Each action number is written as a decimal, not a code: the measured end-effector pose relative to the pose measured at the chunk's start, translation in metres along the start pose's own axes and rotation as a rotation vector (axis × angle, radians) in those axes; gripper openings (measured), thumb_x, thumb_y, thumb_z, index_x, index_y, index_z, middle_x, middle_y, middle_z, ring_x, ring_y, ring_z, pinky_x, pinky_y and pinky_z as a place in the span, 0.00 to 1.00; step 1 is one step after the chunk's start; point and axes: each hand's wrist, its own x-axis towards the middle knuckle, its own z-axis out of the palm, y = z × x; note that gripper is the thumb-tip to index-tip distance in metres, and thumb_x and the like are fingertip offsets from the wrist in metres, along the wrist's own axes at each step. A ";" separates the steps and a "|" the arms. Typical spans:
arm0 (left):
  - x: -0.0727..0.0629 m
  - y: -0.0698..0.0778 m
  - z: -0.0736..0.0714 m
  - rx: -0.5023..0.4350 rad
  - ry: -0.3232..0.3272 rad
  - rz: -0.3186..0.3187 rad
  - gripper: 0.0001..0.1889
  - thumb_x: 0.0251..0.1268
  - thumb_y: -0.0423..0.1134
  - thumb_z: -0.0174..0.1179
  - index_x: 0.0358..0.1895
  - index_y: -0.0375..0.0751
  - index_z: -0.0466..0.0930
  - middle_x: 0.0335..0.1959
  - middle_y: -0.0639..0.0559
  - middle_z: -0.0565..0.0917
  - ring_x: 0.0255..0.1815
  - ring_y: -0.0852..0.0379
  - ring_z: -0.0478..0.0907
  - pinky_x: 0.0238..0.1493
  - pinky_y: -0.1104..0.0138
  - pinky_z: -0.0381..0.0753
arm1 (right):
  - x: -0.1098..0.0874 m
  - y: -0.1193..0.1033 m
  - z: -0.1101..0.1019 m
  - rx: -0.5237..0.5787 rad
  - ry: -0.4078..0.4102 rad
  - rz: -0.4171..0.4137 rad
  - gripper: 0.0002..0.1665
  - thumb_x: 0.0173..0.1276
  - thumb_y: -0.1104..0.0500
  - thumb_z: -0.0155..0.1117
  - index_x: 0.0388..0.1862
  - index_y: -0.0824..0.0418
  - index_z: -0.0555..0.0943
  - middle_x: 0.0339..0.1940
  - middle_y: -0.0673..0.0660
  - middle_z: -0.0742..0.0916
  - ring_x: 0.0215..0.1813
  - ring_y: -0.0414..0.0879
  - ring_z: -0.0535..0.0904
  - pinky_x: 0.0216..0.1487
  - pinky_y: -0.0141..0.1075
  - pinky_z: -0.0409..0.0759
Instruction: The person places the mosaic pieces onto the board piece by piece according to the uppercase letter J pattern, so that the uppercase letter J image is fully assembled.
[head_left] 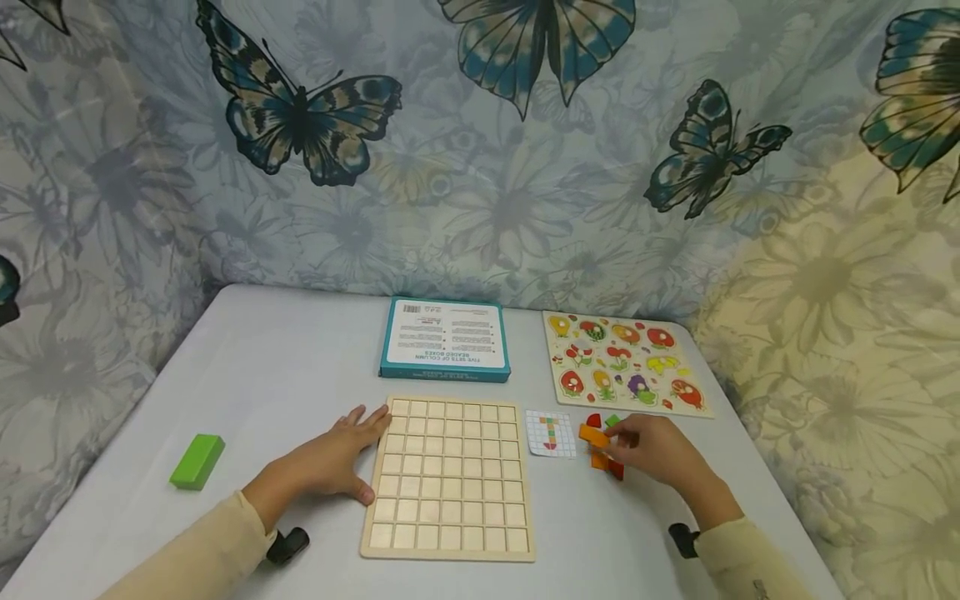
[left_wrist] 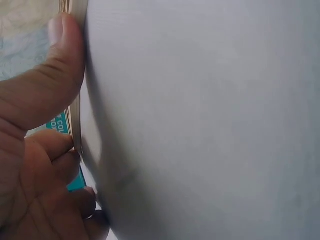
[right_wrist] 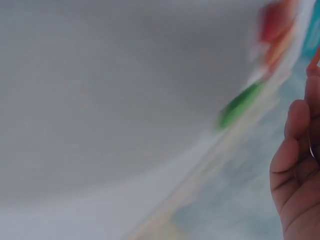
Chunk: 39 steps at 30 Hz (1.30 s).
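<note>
A wooden grid board [head_left: 450, 479] with square cells lies flat in front of me. My left hand [head_left: 333, 461] rests at its left edge, fingers spread and thumb against the side; the left wrist view shows the thumb [left_wrist: 65, 65] along that edge. To the right of the board, my right hand [head_left: 652, 450] pinches an orange block [head_left: 594, 436] at its fingertips, over a small cluster of pieces. Beneath and around it show a red piece [head_left: 593, 420], a green piece [head_left: 612, 421] and another orange piece [head_left: 599, 461], partly hidden by the hand. A pattern card [head_left: 551, 434] lies between board and cluster.
A teal-edged box [head_left: 445, 337] lies behind the board. At the back right is a fruit puzzle board [head_left: 626, 364]. A bright green block [head_left: 197, 462] sits far left on the white table [head_left: 300, 358]. Butterfly-print cloth [head_left: 510, 208] hangs around the table.
</note>
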 end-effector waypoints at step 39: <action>-0.001 0.006 0.001 0.041 -0.004 -0.057 0.64 0.30 0.57 0.78 0.77 0.41 0.55 0.79 0.52 0.50 0.77 0.35 0.38 0.69 0.38 0.50 | 0.081 -0.172 0.051 -0.131 -0.103 -0.298 0.25 0.65 0.46 0.69 0.59 0.54 0.82 0.24 0.44 0.82 0.27 0.39 0.76 0.29 0.35 0.75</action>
